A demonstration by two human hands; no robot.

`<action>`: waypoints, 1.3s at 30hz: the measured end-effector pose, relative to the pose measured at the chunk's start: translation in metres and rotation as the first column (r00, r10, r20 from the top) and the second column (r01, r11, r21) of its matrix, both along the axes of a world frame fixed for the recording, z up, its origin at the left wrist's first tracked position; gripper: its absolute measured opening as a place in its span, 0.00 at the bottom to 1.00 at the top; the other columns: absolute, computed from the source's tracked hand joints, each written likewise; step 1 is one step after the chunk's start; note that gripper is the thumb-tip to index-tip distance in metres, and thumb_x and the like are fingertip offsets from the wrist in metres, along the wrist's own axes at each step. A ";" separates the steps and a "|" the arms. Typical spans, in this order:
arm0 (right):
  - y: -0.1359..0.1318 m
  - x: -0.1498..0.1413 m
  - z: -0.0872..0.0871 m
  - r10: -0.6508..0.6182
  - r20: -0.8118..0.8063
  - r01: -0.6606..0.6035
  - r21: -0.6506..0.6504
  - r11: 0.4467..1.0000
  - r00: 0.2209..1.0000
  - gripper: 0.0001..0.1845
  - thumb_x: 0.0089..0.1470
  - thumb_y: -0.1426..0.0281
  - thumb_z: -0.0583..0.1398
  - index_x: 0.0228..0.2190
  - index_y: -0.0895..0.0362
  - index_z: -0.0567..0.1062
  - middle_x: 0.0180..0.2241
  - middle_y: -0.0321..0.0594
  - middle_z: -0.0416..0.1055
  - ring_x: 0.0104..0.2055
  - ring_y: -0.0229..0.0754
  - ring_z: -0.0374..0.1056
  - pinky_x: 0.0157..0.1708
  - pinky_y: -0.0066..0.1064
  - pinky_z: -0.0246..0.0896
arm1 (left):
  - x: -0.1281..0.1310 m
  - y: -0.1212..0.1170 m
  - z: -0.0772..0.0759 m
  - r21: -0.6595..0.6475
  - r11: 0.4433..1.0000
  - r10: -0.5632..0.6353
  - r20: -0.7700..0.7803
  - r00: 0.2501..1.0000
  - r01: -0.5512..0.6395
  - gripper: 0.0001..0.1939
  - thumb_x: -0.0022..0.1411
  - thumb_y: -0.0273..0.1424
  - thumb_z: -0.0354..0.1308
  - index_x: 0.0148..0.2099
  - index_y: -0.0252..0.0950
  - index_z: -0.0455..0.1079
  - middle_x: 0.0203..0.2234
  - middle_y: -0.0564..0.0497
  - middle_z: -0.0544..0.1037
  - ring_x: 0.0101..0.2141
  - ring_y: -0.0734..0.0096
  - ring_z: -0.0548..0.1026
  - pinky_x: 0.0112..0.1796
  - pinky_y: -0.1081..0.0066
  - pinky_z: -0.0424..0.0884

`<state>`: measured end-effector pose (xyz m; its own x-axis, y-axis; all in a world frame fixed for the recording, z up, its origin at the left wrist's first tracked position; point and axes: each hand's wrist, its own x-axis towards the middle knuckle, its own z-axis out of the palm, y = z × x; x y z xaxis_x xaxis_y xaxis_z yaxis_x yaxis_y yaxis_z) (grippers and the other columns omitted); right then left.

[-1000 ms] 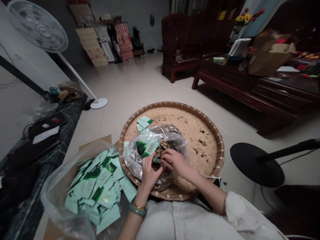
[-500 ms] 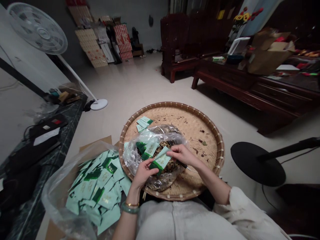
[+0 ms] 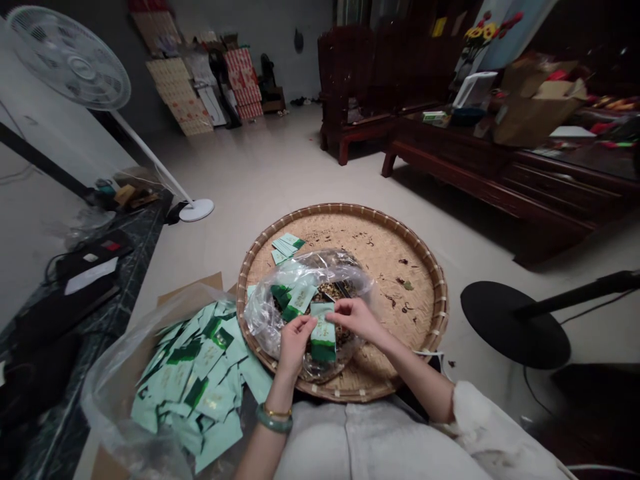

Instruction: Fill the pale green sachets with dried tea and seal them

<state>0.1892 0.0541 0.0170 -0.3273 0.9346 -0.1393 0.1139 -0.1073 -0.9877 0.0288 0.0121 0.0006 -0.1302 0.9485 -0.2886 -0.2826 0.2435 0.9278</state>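
Observation:
A light green sachet (image 3: 323,337) with a dark green band at its lower end hangs between my two hands. The fingers of my left hand (image 3: 296,340) pinch its left edge, while my right hand (image 3: 356,320) grips its upper right corner. Beneath them a clear plastic bag (image 3: 267,327) stands open in the round woven bamboo tray (image 3: 425,267). Inside the bag lie a loose dried mix (image 3: 345,333), some more green sachets (image 3: 300,301) and a dark-handled utensil (image 3: 344,289), partly hidden. A small stack of sachets (image 3: 287,247) rests near the tray's far left rim.
Left of the tray, a large plastic-lined box (image 3: 115,400) holds a heap of green sachets (image 3: 200,373). A white standing fan (image 3: 197,209) is at the far left, a black round stand base (image 3: 515,325) at right. Behind stands a dark wooden table (image 3: 480,173).
My hands have turned the sachet from a slant to upright, dark green band down. The dark-handled utensil, earlier near my right hand, now shows farther back in the bag.

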 end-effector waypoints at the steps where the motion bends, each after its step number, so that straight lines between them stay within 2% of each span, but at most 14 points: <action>1: -0.001 0.000 -0.002 -0.005 -0.008 0.005 -0.024 1.000 1.000 0.16 0.41 0.60 0.64 0.20 0.60 0.71 0.16 0.30 0.62 0.19 0.32 0.56 0.20 0.24 0.51 | 0.001 -0.001 0.001 -0.004 1.000 -0.010 0.026 1.000 0.010 0.14 0.45 0.37 0.67 0.29 0.32 0.73 0.19 0.55 0.76 0.22 0.76 0.71 0.27 0.76 0.67; 6: -0.003 -0.005 -0.007 -0.103 -0.030 0.104 0.042 0.994 0.994 0.15 0.41 0.60 0.64 0.18 0.59 0.70 0.17 0.31 0.63 0.20 0.33 0.57 0.21 0.25 0.52 | 0.004 -0.007 0.006 -0.068 0.977 -0.198 0.039 0.979 0.201 0.22 0.39 0.35 0.71 0.37 0.30 0.73 0.26 0.50 0.79 0.27 0.69 0.75 0.31 0.72 0.70; 11: -0.003 -0.008 -0.014 -0.063 0.037 0.058 0.108 0.992 0.997 0.17 0.42 0.60 0.63 0.15 0.59 0.69 0.14 0.30 0.61 0.19 0.32 0.54 0.20 0.24 0.49 | 0.004 -0.009 0.003 -0.088 0.969 -0.236 -0.075 0.969 0.230 0.20 0.38 0.33 0.71 0.36 0.30 0.75 0.26 0.50 0.79 0.27 0.69 0.75 0.30 0.73 0.69; 13: -0.004 -0.008 -0.016 -0.072 0.080 0.061 0.127 0.990 0.994 0.19 0.43 0.60 0.63 0.12 0.59 0.67 0.12 0.29 0.58 0.18 0.31 0.52 0.19 0.24 0.46 | 0.004 -0.009 0.002 -0.096 0.967 -0.241 -0.059 0.969 0.235 0.21 0.39 0.33 0.71 0.37 0.30 0.74 0.26 0.50 0.79 0.27 0.69 0.75 0.31 0.73 0.69; 15: -0.004 -0.008 -0.017 -0.071 0.079 0.061 0.124 0.990 0.994 0.18 0.45 0.60 0.62 0.14 0.59 0.69 0.13 0.31 0.60 0.19 0.32 0.54 0.19 0.24 0.48 | 0.004 -0.009 0.000 -0.113 0.967 -0.231 -0.026 0.973 0.227 0.21 0.40 0.34 0.70 0.38 0.30 0.74 0.26 0.50 0.80 0.27 0.68 0.75 0.31 0.72 0.69; 19: 0.000 -0.011 -0.016 -0.038 0.083 0.024 0.163 0.986 0.996 0.15 0.43 0.58 0.63 0.28 0.58 0.78 0.26 0.36 0.73 0.26 0.38 0.64 0.26 0.26 0.58 | 0.004 -0.008 0.000 -0.127 0.940 -0.332 -0.118 0.936 0.318 0.15 0.41 0.32 0.69 0.32 0.30 0.74 0.23 0.51 0.78 0.24 0.70 0.74 0.28 0.73 0.67; 22: 0.003 -0.015 -0.016 -0.048 0.203 0.000 0.231 0.973 0.978 0.15 0.45 0.59 0.63 0.20 0.59 0.76 0.20 0.35 0.69 0.24 0.36 0.62 0.24 0.25 0.54 | 0.002 -0.007 -0.001 -0.121 0.905 -0.425 -0.189 0.885 0.408 0.12 0.41 0.31 0.69 0.29 0.30 0.74 0.21 0.52 0.77 0.23 0.71 0.72 0.27 0.74 0.65; 26: 0.005 -0.017 -0.020 -0.124 0.268 0.040 0.297 0.954 0.955 0.18 0.48 0.59 0.62 0.16 0.60 0.74 0.15 0.32 0.64 0.21 0.34 0.59 0.20 0.24 0.48 | 0.001 -0.008 0.000 -0.105 0.901 -0.430 -0.097 0.898 0.421 0.17 0.40 0.31 0.70 0.35 0.30 0.73 0.27 0.50 0.79 0.28 0.69 0.76 0.31 0.73 0.69; 29: 0.009 -0.012 -0.020 -0.170 0.273 0.068 0.345 0.936 0.947 0.18 0.55 0.59 0.56 0.24 0.59 0.76 0.21 0.35 0.69 0.25 0.37 0.63 0.23 0.25 0.55 | 0.002 -0.008 0.001 -0.139 0.902 -0.405 0.052 0.913 0.408 0.21 0.42 0.35 0.70 0.38 0.31 0.71 0.29 0.48 0.79 0.27 0.66 0.77 0.30 0.70 0.72; 31: 0.012 -0.003 -0.021 -0.257 0.347 0.075 0.460 0.885 0.902 0.16 0.59 0.62 0.53 0.35 0.59 0.76 0.30 0.40 0.73 0.34 0.42 0.66 0.33 0.29 0.62 | 0.002 -0.008 0.001 -0.159 0.916 -0.353 0.120 0.928 0.369 0.24 0.42 0.36 0.70 0.40 0.32 0.69 0.29 0.48 0.79 0.26 0.66 0.78 0.27 0.70 0.72; 32: 0.013 0.002 -0.023 -0.307 0.413 0.053 0.523 0.851 0.857 0.15 0.59 0.64 0.53 0.41 0.59 0.73 0.36 0.44 0.72 0.39 0.45 0.66 0.39 0.33 0.63 | 0.002 -0.008 0.001 -0.163 0.927 -0.316 0.138 0.939 0.337 0.25 0.41 0.36 0.70 0.41 0.32 0.68 0.29 0.48 0.78 0.25 0.67 0.78 0.26 0.71 0.72; 34: 0.012 0.009 -0.027 -0.360 0.586 -0.059 0.575 0.816 0.726 0.20 0.56 0.69 0.56 0.50 0.60 0.67 0.43 0.51 0.69 0.45 0.50 0.63 0.44 0.41 0.62 | 0.001 -0.007 0.000 -0.165 0.948 -0.245 0.160 0.956 0.271 0.27 0.40 0.36 0.71 0.42 0.33 0.68 0.30 0.49 0.78 0.25 0.67 0.78 0.25 0.73 0.72; 36: 0.010 0.011 -0.033 -0.355 0.711 -0.158 0.546 0.823 0.607 0.29 0.52 0.74 0.58 0.55 0.62 0.61 0.46 0.55 0.66 0.47 0.52 0.62 0.45 0.44 0.62 | 0.001 -0.006 -0.001 -0.162 0.961 -0.196 0.179 0.964 0.225 0.28 0.39 0.35 0.71 0.42 0.33 0.68 0.30 0.49 0.78 0.26 0.67 0.78 0.24 0.74 0.72; 39: 0.007 0.007 -0.040 -0.331 0.782 -0.187 0.488 0.853 0.529 0.34 0.48 0.79 0.59 0.57 0.64 0.58 0.47 0.58 0.65 0.49 0.54 0.61 0.46 0.44 0.62 | 0.001 -0.005 -0.002 -0.159 0.969 -0.156 0.201 0.967 0.190 0.27 0.39 0.34 0.71 0.42 0.33 0.68 0.29 0.49 0.77 0.27 0.67 0.78 0.24 0.74 0.73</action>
<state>0.1963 0.0615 -0.0227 -0.2323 0.9617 0.1458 0.8981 0.2696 -0.3476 0.0296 0.0068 -0.0015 0.1032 0.8841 -0.4557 -0.3851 0.4579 0.8012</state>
